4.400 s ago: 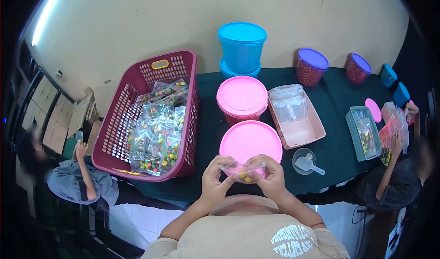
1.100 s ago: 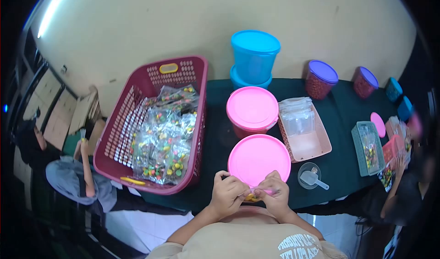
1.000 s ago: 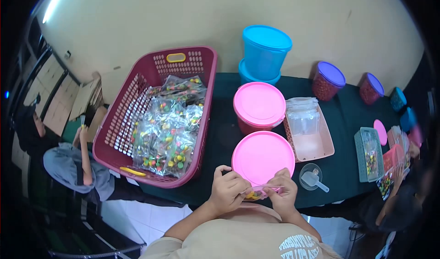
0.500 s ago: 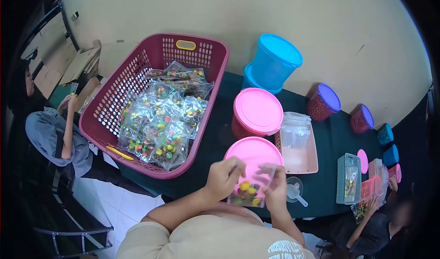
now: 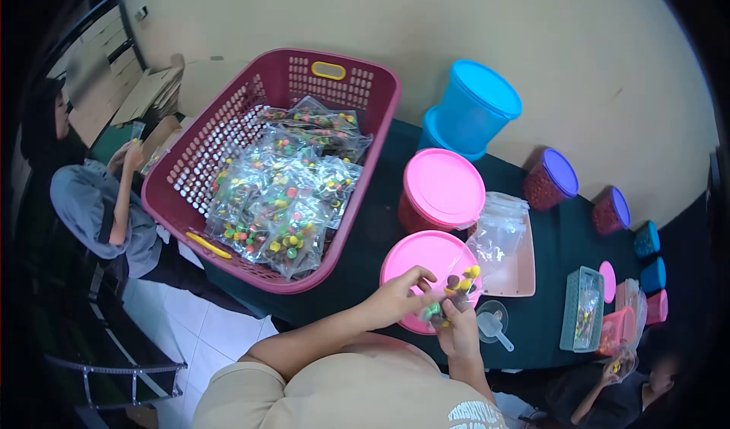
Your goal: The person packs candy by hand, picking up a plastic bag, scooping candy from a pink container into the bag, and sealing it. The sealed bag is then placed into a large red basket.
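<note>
A clear plastic bag of colored candies (image 5: 461, 283), with yellow, brown and green pieces showing, is tilted up in my right hand (image 5: 458, 333), whose fingers are closed around it. My left hand (image 5: 397, 298) is just to the left of the bag. Its fingers are bent and apart, close to the green candies; whether a fingertip touches the plastic is hard to see. Both hands are over the pink lid (image 5: 407, 256) of a tub. A clear scoop (image 5: 493, 326) with a handle lies right of my right hand.
A maroon basket (image 5: 386, 117) holds many filled candy bags (image 5: 285, 193). Behind the hands stand a pink-lidded tub (image 5: 443, 186), stacked blue tubs (image 5: 477, 102) and a pink tray (image 5: 525, 273) with clear bags. People sit at left (image 5: 103, 208) and lower right (image 5: 608, 387).
The bag has gone from hanging upright between both hands to being tipped and bunched in my right hand. My left hand has come off its top edge. The view has shifted slightly.
</note>
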Action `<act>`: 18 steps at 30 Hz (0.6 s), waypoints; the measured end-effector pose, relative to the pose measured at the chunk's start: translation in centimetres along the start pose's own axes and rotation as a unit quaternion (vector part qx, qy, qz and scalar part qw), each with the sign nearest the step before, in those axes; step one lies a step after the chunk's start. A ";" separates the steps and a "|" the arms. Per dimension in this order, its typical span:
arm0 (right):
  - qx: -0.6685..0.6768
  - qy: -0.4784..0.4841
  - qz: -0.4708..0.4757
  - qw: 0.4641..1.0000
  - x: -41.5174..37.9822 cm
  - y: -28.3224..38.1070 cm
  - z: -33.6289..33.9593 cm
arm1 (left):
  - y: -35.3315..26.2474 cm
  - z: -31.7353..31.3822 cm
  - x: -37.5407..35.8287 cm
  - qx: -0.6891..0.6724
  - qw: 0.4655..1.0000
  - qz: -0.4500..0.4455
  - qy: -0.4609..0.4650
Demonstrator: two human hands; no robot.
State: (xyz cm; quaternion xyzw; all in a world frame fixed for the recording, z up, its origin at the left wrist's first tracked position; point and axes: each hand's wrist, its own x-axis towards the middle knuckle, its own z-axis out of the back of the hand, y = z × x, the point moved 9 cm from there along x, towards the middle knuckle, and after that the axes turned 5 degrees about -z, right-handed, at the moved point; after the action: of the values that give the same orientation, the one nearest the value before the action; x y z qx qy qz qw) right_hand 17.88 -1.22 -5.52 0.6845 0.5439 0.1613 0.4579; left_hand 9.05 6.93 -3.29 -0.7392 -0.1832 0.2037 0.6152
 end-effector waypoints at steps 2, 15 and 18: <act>-0.041 0.058 -0.046 0.996 0.0 -0.9 0.7 | -2.0 -0.5 -0.7 0.112 0.994 -0.011 0.004; -0.166 0.287 0.048 0.942 4.0 9.4 -20.2 | -17.6 8.8 -8.5 0.115 0.916 -0.269 -0.275; -0.249 0.328 -0.004 0.911 7.6 6.6 -25.2 | -18.1 15.1 -10.3 0.145 0.895 -0.256 -0.335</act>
State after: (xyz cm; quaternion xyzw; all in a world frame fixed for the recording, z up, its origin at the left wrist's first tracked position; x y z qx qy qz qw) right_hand 6.36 17.00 11.00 0.4544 0.6082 0.5055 0.4100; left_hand -8.02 17.38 12.93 -0.4576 -0.5296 0.2988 0.6488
